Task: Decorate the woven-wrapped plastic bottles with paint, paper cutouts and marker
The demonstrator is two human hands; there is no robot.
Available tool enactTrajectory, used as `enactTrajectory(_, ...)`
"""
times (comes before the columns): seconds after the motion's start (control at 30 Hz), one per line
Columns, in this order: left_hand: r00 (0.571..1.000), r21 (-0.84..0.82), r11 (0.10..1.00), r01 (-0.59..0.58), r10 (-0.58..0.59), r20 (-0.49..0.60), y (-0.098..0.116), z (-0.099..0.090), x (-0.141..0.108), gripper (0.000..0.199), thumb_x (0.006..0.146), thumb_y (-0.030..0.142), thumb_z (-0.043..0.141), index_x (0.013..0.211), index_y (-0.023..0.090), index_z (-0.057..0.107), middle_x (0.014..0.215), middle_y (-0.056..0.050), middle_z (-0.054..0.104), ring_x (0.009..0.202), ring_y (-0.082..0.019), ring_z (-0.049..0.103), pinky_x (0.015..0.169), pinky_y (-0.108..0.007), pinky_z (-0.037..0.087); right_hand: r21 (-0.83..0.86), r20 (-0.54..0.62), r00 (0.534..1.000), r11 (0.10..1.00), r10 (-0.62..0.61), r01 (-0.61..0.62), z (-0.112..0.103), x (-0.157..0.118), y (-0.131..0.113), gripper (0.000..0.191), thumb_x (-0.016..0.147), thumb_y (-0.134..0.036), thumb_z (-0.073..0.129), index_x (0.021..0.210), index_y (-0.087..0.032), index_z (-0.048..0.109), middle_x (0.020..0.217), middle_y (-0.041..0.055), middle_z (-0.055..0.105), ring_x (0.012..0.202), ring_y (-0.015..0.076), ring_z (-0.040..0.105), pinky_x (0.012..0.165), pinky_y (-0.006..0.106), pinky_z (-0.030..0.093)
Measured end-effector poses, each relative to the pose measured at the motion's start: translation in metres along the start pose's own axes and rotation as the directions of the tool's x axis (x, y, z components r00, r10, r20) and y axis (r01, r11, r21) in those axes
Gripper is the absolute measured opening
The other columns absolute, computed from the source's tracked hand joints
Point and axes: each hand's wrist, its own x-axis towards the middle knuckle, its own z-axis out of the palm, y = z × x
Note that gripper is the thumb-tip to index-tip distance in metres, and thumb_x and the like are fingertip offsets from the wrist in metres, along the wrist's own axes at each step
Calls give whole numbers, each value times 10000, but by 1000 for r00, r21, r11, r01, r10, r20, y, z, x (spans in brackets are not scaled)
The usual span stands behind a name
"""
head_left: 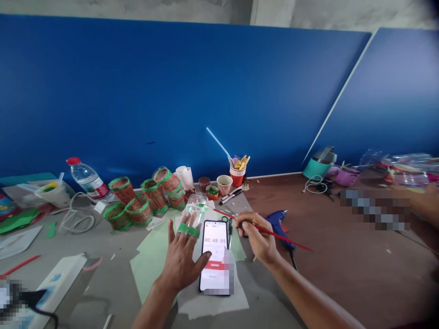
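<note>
A clear cut plastic bottle piece [196, 211] with a green painted rim is held up on the middle fingers of my left hand [183, 258], which seem to be inside it. The thumb and one outer finger are spread away from it. My right hand [255, 233] pinches a slim red paintbrush [284, 237], its tip pointing left at the bottle piece; whether it touches I cannot tell. Under my left thumb lies a phone [215, 251] showing a running timer. Beyond the bottle piece is a small pot of green paint [212, 192].
Brown containers with green rims [139, 209] and a water bottle [89, 180] stand to the left. A blue glue gun [279, 226] lies right of my right hand. Red-striped cups [237, 177] hold sticks at the blue partition [171, 91]. Another person's arm [423, 203] reaches in at right.
</note>
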Motion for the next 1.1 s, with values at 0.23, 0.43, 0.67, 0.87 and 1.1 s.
enactTrajectory(0.23, 1000, 40, 999, 21, -21, 7, 0, -2, 1, 628, 845, 363, 569, 1382, 105, 374, 1409, -226, 473, 1409, -359, 275, 1136, -656, 39, -35, -47, 999, 999, 10, -12, -2, 1, 1, 166, 836, -186, 511, 792, -192, 672, 673, 16, 616, 531, 126, 493, 496, 257, 368)
enactTrajectory(0.43, 1000, 16, 1000, 16, -16, -10, 1, -1, 0, 608, 848, 351, 569, 1378, 118, 384, 1385, -221, 491, 1399, -367, 294, 1124, -674, 38, 23, 1, 1000, 1000, 15, -15, -1, 3, 0, 166, 846, -196, 522, 839, -196, 688, 730, 29, 643, 554, 128, 523, 520, 266, 398)
enactTrajectory(0.67, 993, -151, 984, 100, -109, -54, -3, -1, -2, 591, 902, 407, 454, 1439, 215, 299, 1420, -158, 438, 1401, -345, 289, 1136, -662, 57, 57, -51, 998, 998, 29, -26, -2, 4, 1, 153, 843, -221, 538, 825, -187, 686, 694, 25, 641, 531, 124, 523, 494, 256, 383)
enactTrajectory(0.87, 988, -244, 963, 113, -135, -75, -1, -4, 0, 565, 932, 468, 360, 1449, 250, 293, 1436, -139, 426, 1403, -338, 282, 1142, -649, 72, 50, -21, 999, 998, 40, -38, -1, 4, 2, 154, 850, -228, 543, 831, -186, 691, 711, 31, 650, 535, 129, 524, 514, 273, 393)
enactTrajectory(1.1, 978, -307, 940, 151, -188, -92, -2, -3, -2, 538, 946, 484, 317, 1438, 266, 306, 1460, -130, 405, 1398, -332, 293, 1140, -640, 99, 142, -56, 996, 988, 75, -66, -4, 3, 8, 147, 848, -261, 562, 854, -192, 691, 712, 26, 651, 537, 126, 524, 506, 259, 389)
